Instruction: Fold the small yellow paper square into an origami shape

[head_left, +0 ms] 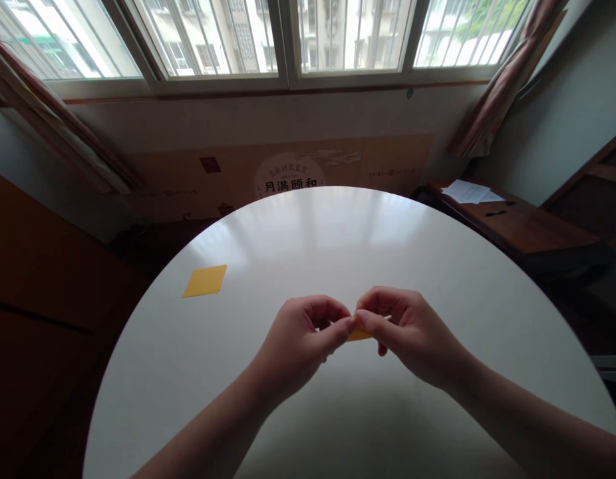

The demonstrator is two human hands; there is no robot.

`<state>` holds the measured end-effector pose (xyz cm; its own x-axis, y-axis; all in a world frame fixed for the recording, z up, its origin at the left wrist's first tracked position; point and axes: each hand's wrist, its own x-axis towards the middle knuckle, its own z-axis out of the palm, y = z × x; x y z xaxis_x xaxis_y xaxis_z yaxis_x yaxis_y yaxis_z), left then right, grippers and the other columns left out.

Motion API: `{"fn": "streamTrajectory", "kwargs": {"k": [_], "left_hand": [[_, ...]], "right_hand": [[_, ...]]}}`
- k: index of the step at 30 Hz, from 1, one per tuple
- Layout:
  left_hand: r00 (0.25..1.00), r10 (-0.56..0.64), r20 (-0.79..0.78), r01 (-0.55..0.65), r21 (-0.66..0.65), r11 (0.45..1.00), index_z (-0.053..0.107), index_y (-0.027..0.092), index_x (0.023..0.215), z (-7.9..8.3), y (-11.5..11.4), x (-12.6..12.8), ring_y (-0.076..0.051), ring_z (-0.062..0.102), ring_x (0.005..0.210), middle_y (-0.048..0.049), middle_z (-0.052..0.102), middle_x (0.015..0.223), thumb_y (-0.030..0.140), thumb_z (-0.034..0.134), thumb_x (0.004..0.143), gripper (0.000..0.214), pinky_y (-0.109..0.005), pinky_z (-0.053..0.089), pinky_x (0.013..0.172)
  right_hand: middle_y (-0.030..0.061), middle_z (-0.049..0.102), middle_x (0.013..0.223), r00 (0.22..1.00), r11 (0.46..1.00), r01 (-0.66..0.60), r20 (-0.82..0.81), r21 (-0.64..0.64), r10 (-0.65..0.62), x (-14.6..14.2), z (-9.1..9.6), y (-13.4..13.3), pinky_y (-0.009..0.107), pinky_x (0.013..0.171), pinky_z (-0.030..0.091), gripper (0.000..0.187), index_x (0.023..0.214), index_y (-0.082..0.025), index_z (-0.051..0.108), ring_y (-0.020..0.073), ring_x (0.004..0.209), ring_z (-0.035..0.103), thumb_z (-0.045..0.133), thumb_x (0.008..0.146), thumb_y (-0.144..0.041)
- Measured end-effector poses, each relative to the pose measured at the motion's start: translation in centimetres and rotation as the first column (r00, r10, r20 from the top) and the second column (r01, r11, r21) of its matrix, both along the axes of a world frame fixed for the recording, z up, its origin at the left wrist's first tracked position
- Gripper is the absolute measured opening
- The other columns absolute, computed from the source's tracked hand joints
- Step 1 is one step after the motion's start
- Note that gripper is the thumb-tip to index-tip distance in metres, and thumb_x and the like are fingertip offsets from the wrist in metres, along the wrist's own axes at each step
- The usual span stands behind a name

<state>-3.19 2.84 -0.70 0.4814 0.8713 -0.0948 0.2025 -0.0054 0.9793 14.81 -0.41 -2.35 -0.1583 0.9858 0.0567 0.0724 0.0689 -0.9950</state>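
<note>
Between my fingertips, above the middle of the white round table (188,399), is a small piece of orange-yellow paper (358,335). My left hand (308,332) pinches it from the left, thumb against fingers. From the other side my right hand (405,329) pinches it too, and the two thumb tips nearly meet. Most of the paper is covered by the fingers, so I cannot tell how it is folded. Further off to the left, a flat yellow sheet of paper (205,281) lies on the tabletop.
Behind the table, a printed cardboard panel (173,179) stands against the wall under the barred windows (358,33). To the right is a low wooden table (527,219) with white papers (470,192) on it. Curtains (512,86) hang at both sides.
</note>
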Motion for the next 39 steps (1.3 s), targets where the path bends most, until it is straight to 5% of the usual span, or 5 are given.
{"fn": "streamTrajectory", "kwargs": {"k": [6,13,25,32,39], "left_hand": [[0.992,0.061,0.114,-0.047,-0.127,0.991,0.069,0.013,0.075,-0.3,0.3,0.0,-0.01,0.051,0.05,0.0001,0.058,0.059,0.039,0.063,0.085,0.029,-0.017,0.042,0.04],[0.99,0.035,0.136,-0.015,-0.149,0.989,0.07,0.011,0.078,-0.2,0.2,0.1,-0.01,0.051,0.05,0.0002,0.056,0.057,0.042,0.067,0.083,0.032,-0.017,0.042,0.038],[0.992,0.079,-0.102,-0.059,0.189,0.98,0.066,0.015,0.066,0.0,0.0,-0.1,-0.01,0.051,0.056,0.0004,0.061,0.063,0.022,0.061,0.076,0.013,-0.019,0.043,0.049],[0.984,0.068,-0.164,-0.018,0.288,0.958,0.065,0.015,0.066,-0.5,0.3,-0.3,-0.01,0.052,0.06,0.0009,0.061,0.063,0.021,0.063,0.077,0.013,-0.019,0.041,0.051],[0.991,0.015,-0.13,0.028,0.32,0.947,0.065,0.015,0.07,-0.6,0.2,-0.3,-0.011,0.053,0.06,0.0003,0.062,0.067,0.02,0.062,0.078,0.009,-0.019,0.043,0.053]], "right_hand": [[0.0002,0.064,0.069,0.969,0.991,0.108,-0.214,-0.084,-0.124,-0.1,-0.3,0.1,0.018,0.045,0.049,0.02,0.077,-0.017,0.066,0.0119,0.059,0.057,0.068,0.088,-0.033],[0.001,0.067,0.074,0.959,0.988,0.134,-0.242,-0.082,-0.15,-0.3,-0.6,-0.2,0.019,0.048,0.051,0.021,0.077,-0.018,0.068,0.0127,0.063,0.059,0.072,0.087,-0.037],[0.0005,0.064,0.072,0.991,0.998,0.012,-0.135,-0.056,-0.019,-0.3,-1.0,0.5,0.022,0.053,0.05,0.019,0.079,-0.017,0.067,0.0133,0.064,0.058,0.069,0.088,-0.034],[0.0001,0.062,0.072,0.992,0.992,-0.123,0.022,-0.022,0.124,0.3,-0.6,0.9,0.022,0.053,0.045,0.014,0.08,-0.016,0.067,0.0121,0.063,0.054,0.069,0.085,-0.029],[-0.0036,0.054,0.063,0.985,0.997,-0.074,0.16,0.035,0.068,-0.2,0.0,0.5,0.02,0.05,0.035,0.01,0.07,-0.016,0.06,0.0095,0.057,0.045,0.063,0.079,-0.017]]}}
